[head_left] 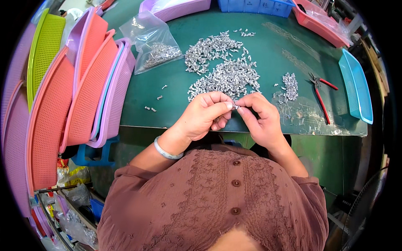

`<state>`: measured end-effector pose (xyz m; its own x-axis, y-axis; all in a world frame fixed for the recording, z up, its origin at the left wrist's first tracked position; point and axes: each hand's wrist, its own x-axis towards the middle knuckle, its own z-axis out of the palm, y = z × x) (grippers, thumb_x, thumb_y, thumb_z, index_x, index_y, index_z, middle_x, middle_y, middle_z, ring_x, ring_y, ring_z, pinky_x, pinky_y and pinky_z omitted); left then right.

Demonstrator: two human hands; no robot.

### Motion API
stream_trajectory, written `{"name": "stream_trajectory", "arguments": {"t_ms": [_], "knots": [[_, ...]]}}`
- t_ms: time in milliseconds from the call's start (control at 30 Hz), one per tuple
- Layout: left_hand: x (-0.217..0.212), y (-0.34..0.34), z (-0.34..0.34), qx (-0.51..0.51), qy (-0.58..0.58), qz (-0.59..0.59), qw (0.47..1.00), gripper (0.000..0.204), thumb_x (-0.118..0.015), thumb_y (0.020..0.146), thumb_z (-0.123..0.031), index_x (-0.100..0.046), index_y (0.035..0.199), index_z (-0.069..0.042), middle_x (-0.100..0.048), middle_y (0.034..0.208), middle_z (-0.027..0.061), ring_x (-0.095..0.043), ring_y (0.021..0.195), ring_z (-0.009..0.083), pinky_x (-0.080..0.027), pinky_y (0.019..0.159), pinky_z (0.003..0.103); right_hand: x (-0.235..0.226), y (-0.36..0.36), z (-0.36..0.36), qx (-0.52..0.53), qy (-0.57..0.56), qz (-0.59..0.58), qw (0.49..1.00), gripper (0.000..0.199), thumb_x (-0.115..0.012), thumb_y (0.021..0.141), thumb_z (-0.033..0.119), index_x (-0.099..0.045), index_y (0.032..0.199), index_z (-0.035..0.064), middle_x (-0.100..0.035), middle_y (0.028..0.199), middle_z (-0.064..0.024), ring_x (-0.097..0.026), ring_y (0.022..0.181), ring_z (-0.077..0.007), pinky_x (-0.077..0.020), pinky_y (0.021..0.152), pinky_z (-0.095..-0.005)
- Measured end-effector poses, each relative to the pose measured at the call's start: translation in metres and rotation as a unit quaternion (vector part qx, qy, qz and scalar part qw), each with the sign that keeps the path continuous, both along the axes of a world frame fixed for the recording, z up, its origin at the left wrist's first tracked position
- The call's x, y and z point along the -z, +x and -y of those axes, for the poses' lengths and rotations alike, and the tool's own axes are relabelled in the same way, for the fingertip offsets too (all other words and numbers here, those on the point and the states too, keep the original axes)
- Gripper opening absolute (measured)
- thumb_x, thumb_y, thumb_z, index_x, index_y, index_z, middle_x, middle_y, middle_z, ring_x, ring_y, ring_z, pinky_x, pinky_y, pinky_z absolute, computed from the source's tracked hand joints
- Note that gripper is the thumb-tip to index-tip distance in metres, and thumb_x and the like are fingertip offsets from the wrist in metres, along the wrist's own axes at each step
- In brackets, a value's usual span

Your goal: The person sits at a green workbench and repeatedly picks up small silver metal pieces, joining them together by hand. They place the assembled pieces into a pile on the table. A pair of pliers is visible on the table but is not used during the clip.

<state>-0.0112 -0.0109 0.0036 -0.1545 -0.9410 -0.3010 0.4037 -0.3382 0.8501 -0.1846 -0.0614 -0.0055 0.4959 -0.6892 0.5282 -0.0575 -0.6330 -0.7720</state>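
My left hand (207, 113), with a pale bangle (166, 149) on its wrist, pinches one end of a small silvery metal part (235, 106). The fingertips of my right hand (263, 117) close on the part's other side, so both hands meet over the table's near edge. The part is too small to tell its exact kind. Just beyond my fingers lies a large heap of similar silvery metal parts (228, 77), with another heap (211, 49) behind it. A smaller pile (289, 87) sits to the right.
Red-handled pliers (320, 94) lie open on the green table (163, 100), beside a blue basket (356, 88). A clear plastic bag (153, 42) holds more parts. Stacked pink and purple baskets (90, 83) crowd the left side. A few loose parts (150, 109) lie left of my hands.
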Motion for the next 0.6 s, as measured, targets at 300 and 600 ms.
{"name": "stream_trajectory", "arguments": {"t_ms": [300,600], "knots": [[0.0023,0.002,-0.0006,0.005,-0.021,-0.018,1.0,0.007,-0.057,0.088,-0.012,-0.058,0.086,-0.005,-0.055,0.067,0.0005,-0.046,0.051,0.0052,-0.032,0.041,0.017,-0.0019,0.0052,-0.0041,0.01,-0.002,-0.007,1.0,0.012,-0.062,0.076,-0.004,-0.062,0.087,0.0009,-0.062,0.08,-0.0089,-0.057,0.073,-0.0221,-0.0451,0.065,-0.0298],[0.0039,0.0024,-0.0027,-0.005,-0.042,-0.048,0.998,0.006,-0.058,0.085,-0.007,-0.058,0.089,-0.002,-0.055,0.07,0.0012,-0.047,0.052,0.0053,-0.033,0.042,0.018,-0.0028,0.007,-0.0061,0.017,-0.01,-0.003,1.0,0.015,-0.063,0.073,-0.005,-0.063,0.087,0.0015,-0.062,0.08,-0.0084,-0.058,0.074,-0.0211,-0.0457,0.064,-0.029]]}}
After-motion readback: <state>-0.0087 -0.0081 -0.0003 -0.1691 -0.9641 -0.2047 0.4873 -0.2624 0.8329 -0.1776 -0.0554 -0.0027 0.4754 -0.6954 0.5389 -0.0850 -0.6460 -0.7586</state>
